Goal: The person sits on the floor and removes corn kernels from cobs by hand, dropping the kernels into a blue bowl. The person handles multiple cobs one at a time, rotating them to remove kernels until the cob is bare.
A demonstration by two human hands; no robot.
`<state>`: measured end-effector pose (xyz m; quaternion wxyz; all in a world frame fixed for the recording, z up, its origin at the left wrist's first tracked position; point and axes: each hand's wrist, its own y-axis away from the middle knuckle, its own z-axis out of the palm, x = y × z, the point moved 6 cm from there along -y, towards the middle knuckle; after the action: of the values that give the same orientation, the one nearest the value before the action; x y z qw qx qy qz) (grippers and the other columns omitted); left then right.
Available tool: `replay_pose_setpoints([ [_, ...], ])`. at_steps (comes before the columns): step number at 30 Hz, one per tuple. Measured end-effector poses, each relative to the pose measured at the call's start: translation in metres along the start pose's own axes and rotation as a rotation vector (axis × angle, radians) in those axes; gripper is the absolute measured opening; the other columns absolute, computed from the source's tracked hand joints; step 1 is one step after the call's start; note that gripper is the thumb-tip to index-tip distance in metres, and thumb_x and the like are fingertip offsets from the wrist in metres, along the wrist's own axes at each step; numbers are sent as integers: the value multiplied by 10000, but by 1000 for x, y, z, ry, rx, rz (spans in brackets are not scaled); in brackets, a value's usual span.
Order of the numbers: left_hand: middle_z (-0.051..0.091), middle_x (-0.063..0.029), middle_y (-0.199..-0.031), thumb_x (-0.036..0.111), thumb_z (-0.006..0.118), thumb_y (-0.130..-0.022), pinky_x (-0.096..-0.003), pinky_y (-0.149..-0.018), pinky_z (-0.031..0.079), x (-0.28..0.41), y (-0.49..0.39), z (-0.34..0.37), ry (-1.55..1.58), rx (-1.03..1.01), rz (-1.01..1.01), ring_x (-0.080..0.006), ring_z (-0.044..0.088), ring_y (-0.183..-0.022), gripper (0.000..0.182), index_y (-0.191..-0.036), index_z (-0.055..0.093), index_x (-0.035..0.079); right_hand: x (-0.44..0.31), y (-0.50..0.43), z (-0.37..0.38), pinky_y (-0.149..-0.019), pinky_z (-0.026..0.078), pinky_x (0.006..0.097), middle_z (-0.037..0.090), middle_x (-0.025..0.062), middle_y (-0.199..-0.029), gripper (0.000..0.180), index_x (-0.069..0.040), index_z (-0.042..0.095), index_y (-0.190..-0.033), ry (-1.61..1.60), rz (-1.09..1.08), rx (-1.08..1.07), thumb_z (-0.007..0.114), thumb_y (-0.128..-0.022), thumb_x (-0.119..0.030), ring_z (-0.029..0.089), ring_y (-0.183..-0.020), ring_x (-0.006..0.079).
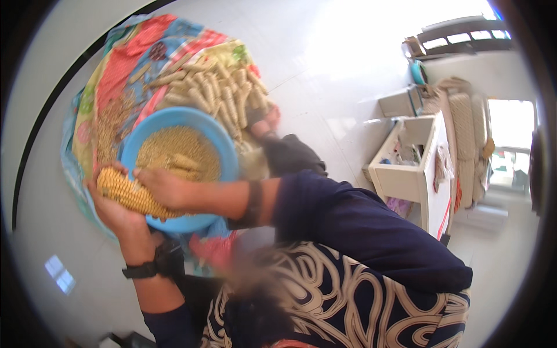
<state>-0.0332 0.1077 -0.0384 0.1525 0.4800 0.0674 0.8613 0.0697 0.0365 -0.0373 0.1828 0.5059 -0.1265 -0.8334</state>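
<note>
An ear of dried yellow corn (126,191) lies in my left hand (114,215), whose fingers wrap its far end and underside, at the near left rim of a blue plastic basin (230,152). My right hand (163,189) presses on the same ear from above, thumb side near a gap in its rows of kernels. Loose corn kernels (174,141) fill much of the basin, and more ears (185,162) lie on them, partly hidden by my right hand.
Beyond the basin, many bare corncobs (213,91) are heaped on a patterned cloth (126,65) spread over the tiled floor. Loose kernels and chaff (111,130) lie on its left part. To the right stands a white cabinet with an open drawer (398,178), beside a cushioned seat (463,126).
</note>
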Motion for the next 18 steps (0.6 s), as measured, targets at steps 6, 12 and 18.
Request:
replay_pose_setpoints([
  [6, 614, -109, -900, 314, 233, -1061, -357, -831, 470, 6, -2, -12, 78, 120, -9, -212, 558, -877, 479, -1031, 601, 10, -9, 2, 11, -487, 494, 293, 606, 90, -761, 471, -3, 563, -1106, 6, -9, -139, 365, -1077, -430, 602, -564, 162],
  [12, 646, -133, -880, 256, 207, -1051, -368, -820, 490, 5, 5, -8, 69, 169, 33, -228, 585, -852, 476, -1000, 604, -1, -12, 11, 8, -473, 463, 300, 592, 100, -727, 457, -4, 574, -1060, 49, 93, -123, 343, -1080, -397, 578, -535, 169],
  [18, 656, -140, -856, 279, 226, -1073, -351, -801, 500, 9, 4, -3, 77, 134, 63, -225, 603, -814, 499, -964, 622, -5, -2, 7, 7, -434, 455, 301, 613, 120, -716, 441, -17, 581, -1041, -146, 162, -85, 372, -1068, -405, 592, -522, 194],
])
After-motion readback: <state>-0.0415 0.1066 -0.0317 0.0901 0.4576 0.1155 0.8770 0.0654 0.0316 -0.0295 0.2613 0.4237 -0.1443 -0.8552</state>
